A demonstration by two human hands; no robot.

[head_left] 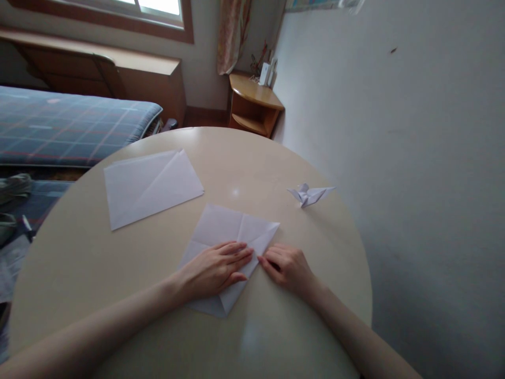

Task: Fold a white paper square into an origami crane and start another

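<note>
A creased white sheet of paper (221, 221) lies on the round table in front of me, with fold lines crossing it. My left hand (215, 268) rests flat on the sheet, its fingers stretched out toward the right edge. At that edge, my right hand (286, 266) is closed, thumb and curled fingers pinching the paper's margin. Part of the sheet is hidden under my left hand. Beyond my right hand stands a folded white paper crane (310, 195).
Several white sheets (153, 189) are stacked at the table's far left. The round cream table (130, 263) has a wall (426, 184) close on its right. Behind it are a plaid mattress (74, 126) and a small wooden corner shelf (256, 95).
</note>
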